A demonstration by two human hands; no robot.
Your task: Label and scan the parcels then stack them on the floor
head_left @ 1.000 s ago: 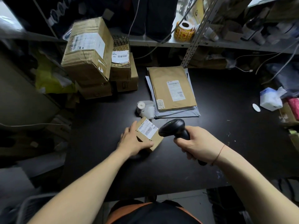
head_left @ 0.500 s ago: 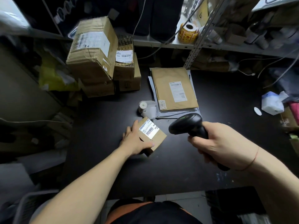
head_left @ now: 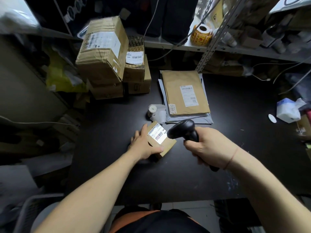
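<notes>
Bare forearms (head_left: 94,190); thin red string (head_left: 231,158) round the right wrist; black top (head_left: 161,222), orange trim (head_left: 133,215).

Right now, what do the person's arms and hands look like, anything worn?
The left arm and right arm show no sleeves. No gloves, rings or watch on the left hand or right hand. A thin red string bracelet circles the right wrist.

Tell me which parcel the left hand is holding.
The small brown box at the front, beside the scanner; the stacked cartons and flat envelope behind it lie untouched.
</notes>
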